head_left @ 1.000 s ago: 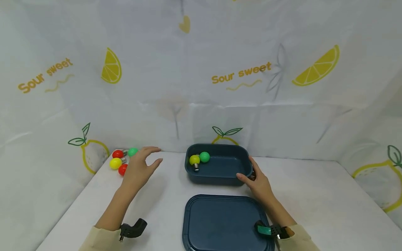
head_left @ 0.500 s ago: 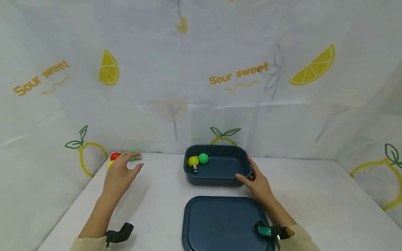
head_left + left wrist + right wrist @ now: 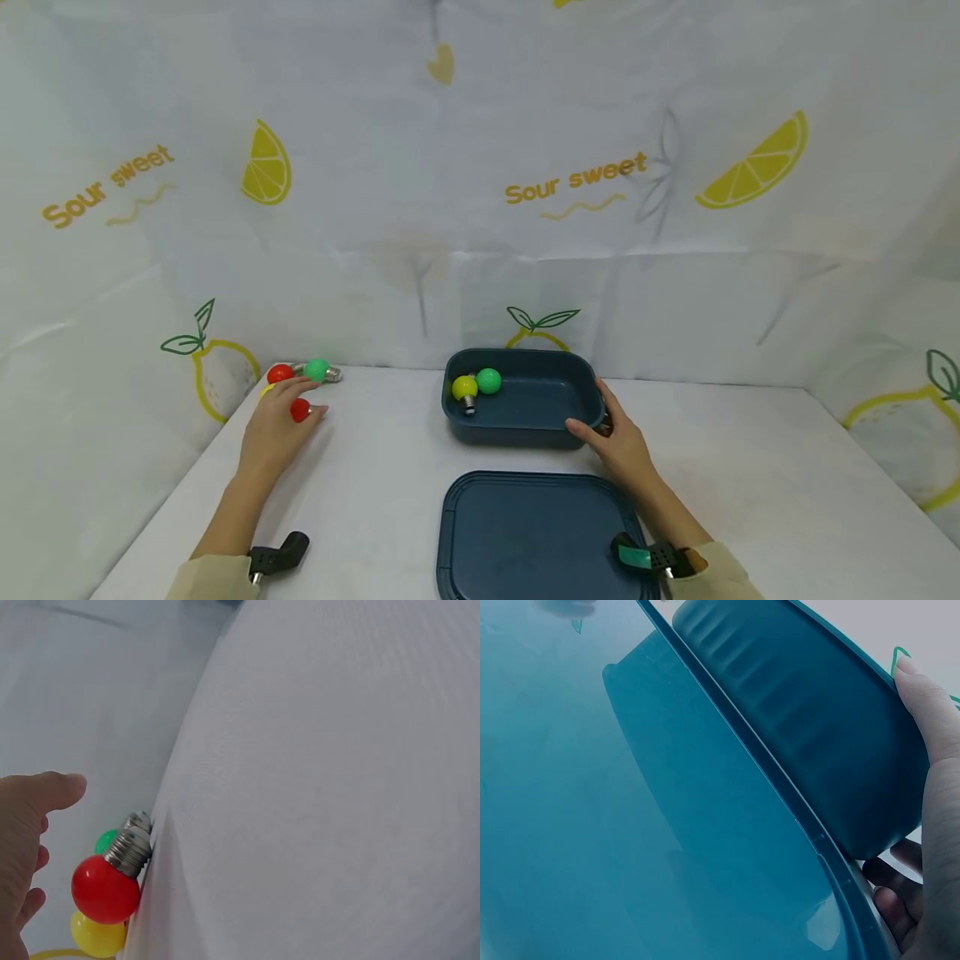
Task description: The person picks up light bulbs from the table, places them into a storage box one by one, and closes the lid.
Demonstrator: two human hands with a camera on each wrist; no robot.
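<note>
My left hand (image 3: 272,429) hovers over the far left of the table. Its thumb and fingers are spread above a red light bulb (image 3: 106,889), which lies with its metal screw base toward the right; the left wrist view shows a gap between hand and bulb. Behind it are a second red bulb (image 3: 281,373), a green bulb (image 3: 317,370) and a yellow bulb (image 3: 97,934), partly hidden. My right hand (image 3: 622,442) holds the right end of a dark blue box (image 3: 517,437), thumb at the front rim. Inside the box lie a yellow bulb (image 3: 464,388) and a green bulb (image 3: 489,381).
A dark blue lid (image 3: 543,533) lies flat in front of the box, partly under the right forearm. Behind the white table (image 3: 375,500) hangs a lemon-print cloth (image 3: 480,208). Each wrist carries a strapped-on device.
My left hand has moved left and down to the red bulb, uncovering the green bulb behind. My right hand and the box stay in place.
</note>
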